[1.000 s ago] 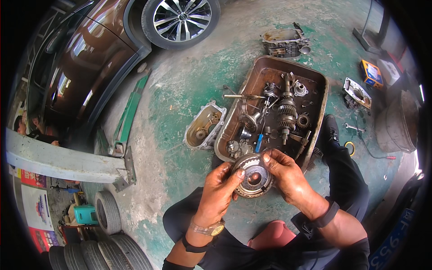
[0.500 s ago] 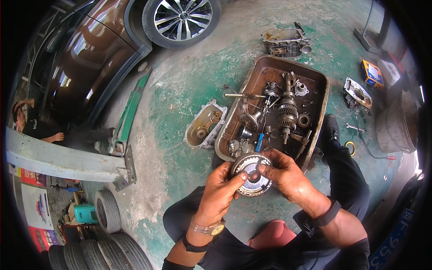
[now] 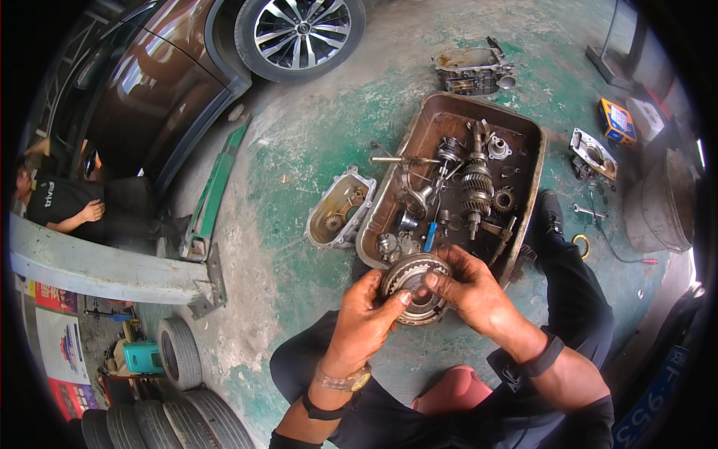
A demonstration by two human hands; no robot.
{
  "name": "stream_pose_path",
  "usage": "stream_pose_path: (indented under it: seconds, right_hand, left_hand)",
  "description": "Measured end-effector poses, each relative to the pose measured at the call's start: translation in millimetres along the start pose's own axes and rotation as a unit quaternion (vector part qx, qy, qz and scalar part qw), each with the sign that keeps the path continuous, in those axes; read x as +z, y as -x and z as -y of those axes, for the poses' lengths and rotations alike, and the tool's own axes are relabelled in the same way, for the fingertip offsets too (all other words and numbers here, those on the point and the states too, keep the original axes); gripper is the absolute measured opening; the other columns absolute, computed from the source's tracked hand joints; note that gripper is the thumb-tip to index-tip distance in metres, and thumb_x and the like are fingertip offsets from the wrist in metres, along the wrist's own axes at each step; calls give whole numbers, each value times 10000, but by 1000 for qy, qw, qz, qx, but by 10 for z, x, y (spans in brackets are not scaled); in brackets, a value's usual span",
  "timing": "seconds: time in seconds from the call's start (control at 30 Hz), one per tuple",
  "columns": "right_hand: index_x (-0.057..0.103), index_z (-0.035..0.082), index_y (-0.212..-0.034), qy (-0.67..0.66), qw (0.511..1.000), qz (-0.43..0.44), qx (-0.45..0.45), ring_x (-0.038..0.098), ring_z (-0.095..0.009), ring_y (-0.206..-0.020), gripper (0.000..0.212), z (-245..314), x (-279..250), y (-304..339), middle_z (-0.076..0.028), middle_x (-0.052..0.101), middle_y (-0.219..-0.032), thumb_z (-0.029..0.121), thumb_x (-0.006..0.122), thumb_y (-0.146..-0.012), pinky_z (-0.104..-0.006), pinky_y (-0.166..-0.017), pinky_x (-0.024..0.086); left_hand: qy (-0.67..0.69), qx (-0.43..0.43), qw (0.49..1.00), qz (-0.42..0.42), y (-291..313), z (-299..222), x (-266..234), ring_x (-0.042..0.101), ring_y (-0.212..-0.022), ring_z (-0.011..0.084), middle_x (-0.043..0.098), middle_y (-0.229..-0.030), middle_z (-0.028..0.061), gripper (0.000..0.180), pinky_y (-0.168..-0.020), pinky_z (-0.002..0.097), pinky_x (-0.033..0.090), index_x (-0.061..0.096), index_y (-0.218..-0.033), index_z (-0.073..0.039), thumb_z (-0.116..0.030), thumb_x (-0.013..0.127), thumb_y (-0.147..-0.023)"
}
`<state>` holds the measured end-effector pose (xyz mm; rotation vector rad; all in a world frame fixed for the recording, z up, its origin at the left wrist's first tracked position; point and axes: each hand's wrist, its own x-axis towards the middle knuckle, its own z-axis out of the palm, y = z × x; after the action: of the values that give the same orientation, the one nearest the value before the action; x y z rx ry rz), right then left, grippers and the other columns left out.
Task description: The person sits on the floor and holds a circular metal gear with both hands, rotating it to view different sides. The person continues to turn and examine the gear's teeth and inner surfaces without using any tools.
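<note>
In front of my lap I hold a round toothed metal synchronizer hub with both hands. My left hand grips its left rim, the thumb lying over the face. My right hand closes on the right rim, thumb pressed near the centre. The fingers hide parts of the hub and its underside. Just beyond it, a brown metal tray holds greasy gearbox parts, among them a gear shaft, a loose gear and a blue-handled tool.
An open casing lies left of the tray, another housing beyond it. Right are a metal plate, a wrench and a drum. A green lift arm, a car and another person are left.
The hub has tilted slightly in my hands, its face looking darker now. My right thumb has shifted a little. At the left, the other person's body and arm have moved.
</note>
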<state>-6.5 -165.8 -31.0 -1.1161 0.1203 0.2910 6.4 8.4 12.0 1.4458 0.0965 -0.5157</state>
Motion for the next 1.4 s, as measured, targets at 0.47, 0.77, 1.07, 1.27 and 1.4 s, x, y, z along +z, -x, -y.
stream_pose_path:
  seconds: [0.47,0.77,1.07,1.27,1.4]
  right_hand:
    - [516,-15,-1237,-170,984,54,4,561,-116,-993,353,12,-27,10,-51,619,-1090,88,611,-913,-269,-884,458]
    - [509,-23,-1258,-181,982,62,3,541,-128,-1054,363,-50,-38,-9,-63,609,-1140,86,588,-920,-267,-934,428]
    - [507,-38,-1256,-141,989,47,8,531,-154,-1087,371,-42,-35,10,-79,599,-1160,60,568,-903,-281,-964,407]
    - [513,-27,-1248,-159,985,71,-2,549,-141,-1053,365,-31,-52,5,-76,609,-1139,12,548,-887,-274,-928,432]
    - [518,-15,-1245,-162,984,76,-6,557,-130,-1028,359,-26,-50,14,-65,612,-1128,6,545,-887,-271,-901,446]
  left_hand:
    - [-113,110,987,15,68,7,-30,581,-912,109,637,-1003,74,252,-820,260,481,548,-1086,51,32,642,-853]
    - [-89,86,992,5,73,4,-16,582,-900,97,643,-995,70,226,-796,257,489,556,-1062,50,26,648,-857]
    - [-29,79,996,1,52,16,-34,585,-892,97,646,-980,67,218,-787,251,486,563,-1046,40,14,662,-854]
    - [-94,126,988,14,70,9,-40,584,-871,97,647,-961,70,248,-768,253,492,573,-1059,57,3,678,-841]
    - [-92,109,990,14,85,3,-42,590,-926,117,641,-1006,81,280,-821,269,487,558,-1080,53,15,683,-833]
